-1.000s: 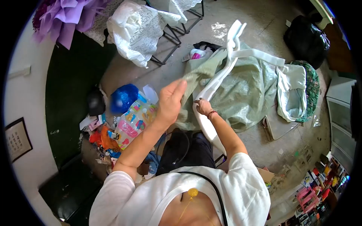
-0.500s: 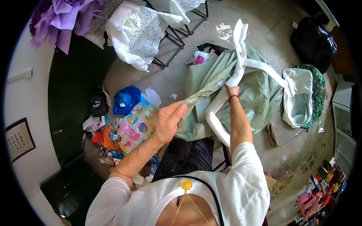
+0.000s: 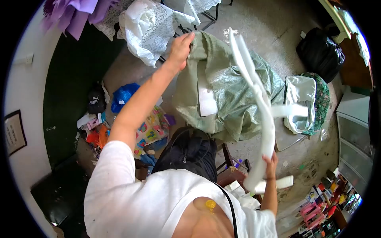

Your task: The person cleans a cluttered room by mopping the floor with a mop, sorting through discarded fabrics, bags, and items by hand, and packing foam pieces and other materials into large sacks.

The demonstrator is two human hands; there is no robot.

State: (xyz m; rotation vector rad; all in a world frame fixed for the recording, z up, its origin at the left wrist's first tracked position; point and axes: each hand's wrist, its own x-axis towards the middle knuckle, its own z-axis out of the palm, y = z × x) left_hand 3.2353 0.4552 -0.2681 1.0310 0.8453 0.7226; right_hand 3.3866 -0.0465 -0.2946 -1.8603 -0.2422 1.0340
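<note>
My left hand is closed on the top edge of a large grey-green woven sack and holds its mouth up. A white block shows at the sack's opening. To the right, my right hand grips a long white branched piece that looks like packing foam. Motion blurs this piece; its upper end passes in front of the sack and a side branch points right. Below my right hand, more white pieces lie by a brown surface.
A chair with a white lace cover stands beyond my left hand. On the left floor are a blue plastic bag and a colourful printed bag. Farther right are a white-lined bag and a black bag.
My left hand has moved up and away, spreading the sack's edge wider. My right hand has drawn the white foam piece toward me and to the right, out over the sack's side.
</note>
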